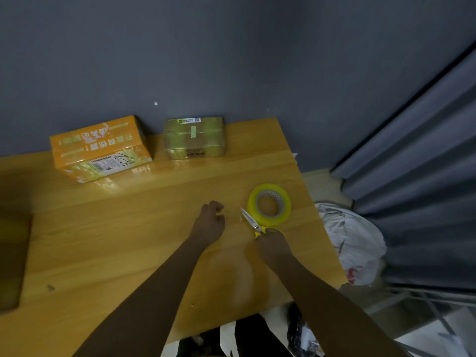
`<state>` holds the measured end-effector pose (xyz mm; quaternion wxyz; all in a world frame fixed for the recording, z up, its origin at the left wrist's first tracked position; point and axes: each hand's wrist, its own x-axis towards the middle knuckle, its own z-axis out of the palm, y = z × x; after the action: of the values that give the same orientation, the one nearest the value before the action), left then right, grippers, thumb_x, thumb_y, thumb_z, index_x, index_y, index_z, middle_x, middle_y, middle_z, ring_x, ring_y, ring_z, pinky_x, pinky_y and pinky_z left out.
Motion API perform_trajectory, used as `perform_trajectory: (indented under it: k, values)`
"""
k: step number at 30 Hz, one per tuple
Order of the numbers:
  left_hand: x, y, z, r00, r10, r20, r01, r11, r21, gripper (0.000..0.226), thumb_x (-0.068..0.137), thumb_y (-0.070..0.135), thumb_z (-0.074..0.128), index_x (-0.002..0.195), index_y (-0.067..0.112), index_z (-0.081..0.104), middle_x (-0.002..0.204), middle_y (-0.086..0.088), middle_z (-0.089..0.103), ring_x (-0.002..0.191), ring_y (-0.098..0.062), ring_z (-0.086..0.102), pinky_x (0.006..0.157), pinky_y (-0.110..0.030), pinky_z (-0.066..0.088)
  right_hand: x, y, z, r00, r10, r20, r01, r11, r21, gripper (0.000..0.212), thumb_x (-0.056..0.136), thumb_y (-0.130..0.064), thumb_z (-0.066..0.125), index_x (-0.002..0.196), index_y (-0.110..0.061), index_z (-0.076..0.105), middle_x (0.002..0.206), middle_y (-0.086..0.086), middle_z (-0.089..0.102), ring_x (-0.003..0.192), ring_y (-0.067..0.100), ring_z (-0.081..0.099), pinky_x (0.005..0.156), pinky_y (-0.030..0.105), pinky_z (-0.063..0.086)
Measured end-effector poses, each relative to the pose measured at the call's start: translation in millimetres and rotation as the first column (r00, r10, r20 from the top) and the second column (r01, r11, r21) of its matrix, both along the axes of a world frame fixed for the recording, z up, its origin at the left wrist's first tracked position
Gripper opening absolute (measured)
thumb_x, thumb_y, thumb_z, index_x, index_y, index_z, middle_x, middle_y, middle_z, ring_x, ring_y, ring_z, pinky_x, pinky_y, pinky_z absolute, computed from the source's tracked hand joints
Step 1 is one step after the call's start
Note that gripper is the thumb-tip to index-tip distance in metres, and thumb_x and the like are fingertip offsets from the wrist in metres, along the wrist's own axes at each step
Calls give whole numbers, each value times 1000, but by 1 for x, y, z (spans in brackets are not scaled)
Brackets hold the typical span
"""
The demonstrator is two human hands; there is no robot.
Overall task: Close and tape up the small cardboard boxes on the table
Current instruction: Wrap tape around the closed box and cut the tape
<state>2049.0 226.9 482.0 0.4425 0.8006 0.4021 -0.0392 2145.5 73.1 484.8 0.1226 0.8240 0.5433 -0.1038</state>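
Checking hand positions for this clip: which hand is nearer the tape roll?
Right. The right hand holds the scissors just below the tape roll; the left hand sits farther off, to the roll's left.

Glossy wood-grain table (128, 228); shiny taped cardboard boxes (100, 148); glossy tape roll (269, 203); metal scissor blades (249, 219).

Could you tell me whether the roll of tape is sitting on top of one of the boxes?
No, the tape roll lies flat on the table, beside the scissors and away from both boxes.

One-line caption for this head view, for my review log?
Right hand holds yellow scissors beside the tape roll; left hand empty; two taped boxes by the wall.
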Motion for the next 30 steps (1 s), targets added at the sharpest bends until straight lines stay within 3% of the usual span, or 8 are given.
perform_trajectory:
  k: [2, 4, 7, 10, 13, 19, 22, 30]
  values:
    - [2, -3, 5, 1000, 11, 13, -11, 1000, 3, 29, 98, 13, 46, 127, 10, 49, 131, -12, 44, 112, -28, 55, 92, -34, 44, -2, -3, 12, 999, 37, -30, -38, 998, -44, 27, 45, -31, 87, 53, -12, 69, 53, 3, 65, 53, 12, 66, 51, 17, 50]
    - [3, -5, 10, 999, 21, 42, -22, 1000, 11, 29, 98, 13, 47, 126, 10, 50, 130, -12, 45, 113, -26, 54, 93, -34, 45, 4, -1, 17, 985, -80, -153, 82, 997, 4, 17, 89, -17, 57, 95, -8, 70, 90, 12, 71, 86, 25, 70, 68, 29, 51]
    - [4, -6, 24, 995, 43, 91, -45, 999, 30, 27, 99, 11, 45, 125, 11, 50, 129, -10, 44, 110, -24, 57, 88, -35, 47, 17, -1, 29, 833, -266, -486, 412, 883, 224, 37, 99, -21, 48, 134, -12, 53, 125, 10, 62, 111, 25, 60, 80, 33, 49]
    - [4, -10, 42, 987, 70, 142, -72, 997, 14, 28, 99, 6, 41, 125, 11, 50, 132, -7, 42, 115, -22, 56, 85, -40, 50, 22, 6, 46, 622, -187, -760, 532, 813, 236, 79, 91, -28, 65, 153, -19, 17, 156, 2, 25, 141, 20, 28, 106, 39, 39]
    - [0, -15, 62, 974, 110, 198, -117, 993, 22, 28, 99, 5, 39, 123, 12, 50, 131, -6, 42, 117, -21, 54, 92, -41, 50, 16, 16, 55, 559, -117, -821, 577, 765, 284, 90, 85, -33, 72, 152, -18, 14, 154, 1, 25, 135, 19, 35, 101, 37, 40]
    - [-30, -25, 94, 922, 249, 296, -259, 966, -5, 22, 99, 5, 41, 116, 14, 50, 128, -5, 43, 115, -19, 56, 89, -40, 49, 1, 36, 68, 566, 53, -823, 704, 488, 516, 15, 91, -19, 66, 98, -19, 53, 93, -10, 57, 86, 9, 61, 69, 14, 47]
    - [-49, -29, 105, 857, 371, 358, -364, 927, -88, 15, 100, 7, 42, 107, 18, 49, 121, -1, 44, 109, -17, 59, 75, -39, 50, -7, 41, 78, 523, 114, -845, 719, 473, 509, 10, 92, -20, 65, 87, -25, 58, 85, -16, 60, 80, -4, 58, 70, 14, 45]
    - [-108, -31, 137, 711, 531, 460, -506, 841, -189, 14, 99, 8, 45, 106, 17, 52, 120, -1, 50, 104, -15, 61, 67, -25, 49, -48, 70, 116, 495, 225, -839, 665, 523, 533, 6, 94, -13, 59, 89, -16, 61, 89, -2, 64, 89, 15, 59, 76, 20, 42]
